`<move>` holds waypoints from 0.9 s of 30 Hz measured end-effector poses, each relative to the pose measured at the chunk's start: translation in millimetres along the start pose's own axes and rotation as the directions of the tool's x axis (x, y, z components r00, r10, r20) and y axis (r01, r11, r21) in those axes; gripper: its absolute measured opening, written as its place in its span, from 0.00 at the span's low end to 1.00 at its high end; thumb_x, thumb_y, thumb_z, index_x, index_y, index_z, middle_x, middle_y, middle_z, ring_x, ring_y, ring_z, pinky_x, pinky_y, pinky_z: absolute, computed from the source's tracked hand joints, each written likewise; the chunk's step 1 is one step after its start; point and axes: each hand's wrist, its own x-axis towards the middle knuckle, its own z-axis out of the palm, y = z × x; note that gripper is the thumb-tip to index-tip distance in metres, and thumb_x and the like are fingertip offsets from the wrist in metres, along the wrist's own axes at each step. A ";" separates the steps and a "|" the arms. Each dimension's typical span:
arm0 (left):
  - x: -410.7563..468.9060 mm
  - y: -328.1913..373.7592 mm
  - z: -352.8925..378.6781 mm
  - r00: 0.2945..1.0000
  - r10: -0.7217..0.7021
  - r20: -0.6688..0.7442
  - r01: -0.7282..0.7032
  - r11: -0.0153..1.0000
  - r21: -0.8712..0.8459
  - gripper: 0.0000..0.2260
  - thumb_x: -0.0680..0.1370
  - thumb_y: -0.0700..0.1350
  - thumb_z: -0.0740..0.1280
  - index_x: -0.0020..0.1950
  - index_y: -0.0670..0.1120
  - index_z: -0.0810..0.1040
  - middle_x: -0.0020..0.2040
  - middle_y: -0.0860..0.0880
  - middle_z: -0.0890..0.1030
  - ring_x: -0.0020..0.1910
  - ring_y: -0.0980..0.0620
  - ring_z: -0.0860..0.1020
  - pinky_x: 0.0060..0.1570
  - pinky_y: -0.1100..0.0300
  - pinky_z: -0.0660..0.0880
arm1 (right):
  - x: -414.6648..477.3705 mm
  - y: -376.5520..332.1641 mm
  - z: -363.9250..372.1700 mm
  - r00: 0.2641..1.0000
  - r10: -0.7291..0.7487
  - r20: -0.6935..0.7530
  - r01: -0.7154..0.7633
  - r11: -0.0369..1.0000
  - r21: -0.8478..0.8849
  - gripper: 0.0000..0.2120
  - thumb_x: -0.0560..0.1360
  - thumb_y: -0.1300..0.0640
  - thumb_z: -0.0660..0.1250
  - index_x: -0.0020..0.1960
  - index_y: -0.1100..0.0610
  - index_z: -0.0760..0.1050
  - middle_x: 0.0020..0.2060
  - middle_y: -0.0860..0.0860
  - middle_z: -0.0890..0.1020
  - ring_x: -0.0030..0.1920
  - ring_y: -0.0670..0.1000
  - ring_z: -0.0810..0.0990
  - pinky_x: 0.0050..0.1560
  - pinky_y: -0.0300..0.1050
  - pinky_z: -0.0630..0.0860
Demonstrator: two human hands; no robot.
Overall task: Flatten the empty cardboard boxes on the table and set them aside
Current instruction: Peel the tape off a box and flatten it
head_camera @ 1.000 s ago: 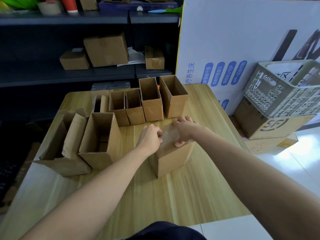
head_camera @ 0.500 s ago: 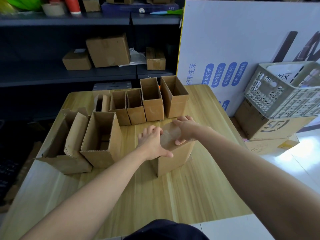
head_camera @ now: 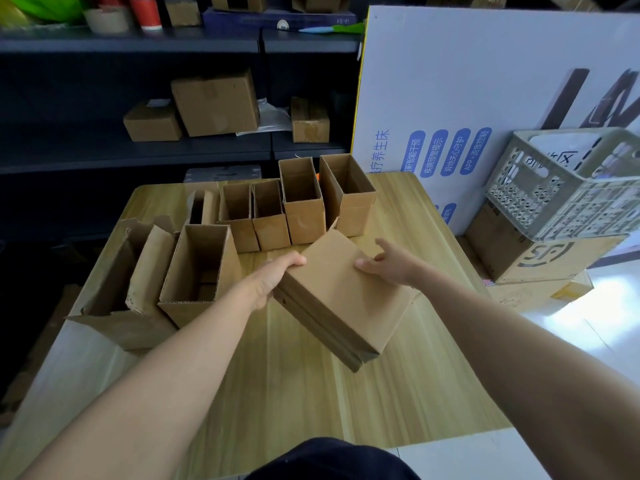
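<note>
A small brown cardboard box [head_camera: 341,299] is tilted above the middle of the wooden table [head_camera: 311,403], one broad face up and its near corner low. My left hand [head_camera: 273,278] grips its left edge. My right hand [head_camera: 388,263] holds its far right edge, fingers partly spread. Several open upright boxes [head_camera: 301,206] stand in a row at the far side of the table. Another open box [head_camera: 199,271] stands at the left, next to a partly collapsed one [head_camera: 121,289].
A white printed board [head_camera: 485,98] leans against the table's right side. A grey plastic crate [head_camera: 568,181] sits on a cardboard carton [head_camera: 540,258] on the floor at right. Dark shelves [head_camera: 138,147] with more boxes stand behind the table.
The box stood upright on the table under both hands. Now it is lifted and tipped onto its side, with my hands moved to its left and right edges.
</note>
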 end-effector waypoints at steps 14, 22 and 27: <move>-2.1 -43.0 48.7 0.956 0.233 -0.177 0.030 0.523 0.852 0.22 0.73 0.55 0.70 0.61 0.45 0.72 0.61 0.46 0.74 0.59 0.45 0.73 0.56 0.51 0.74 | 4.7 32.4 36.6 0.980 0.090 0.179 -0.022 0.936 -0.351 0.34 0.75 0.48 0.67 0.75 0.58 0.58 0.72 0.55 0.66 0.70 0.56 0.66 0.70 0.52 0.64; -8.3 -49.1 56.5 0.992 0.115 0.059 -0.105 0.447 0.888 0.43 0.67 0.55 0.75 0.75 0.47 0.58 0.72 0.47 0.61 0.72 0.45 0.59 0.68 0.50 0.65 | -2.1 51.3 44.0 0.942 0.190 0.278 -0.082 0.930 -0.357 0.37 0.71 0.48 0.72 0.73 0.59 0.60 0.67 0.55 0.70 0.60 0.57 0.75 0.60 0.50 0.74; -11.8 -49.7 48.1 0.991 0.097 0.093 -0.128 0.475 0.871 0.44 0.67 0.56 0.75 0.77 0.48 0.55 0.73 0.49 0.58 0.73 0.47 0.55 0.70 0.50 0.62 | -5.9 50.5 43.9 0.951 0.218 0.220 -0.157 0.951 -0.265 0.25 0.74 0.50 0.69 0.62 0.67 0.71 0.48 0.57 0.77 0.45 0.57 0.79 0.44 0.46 0.76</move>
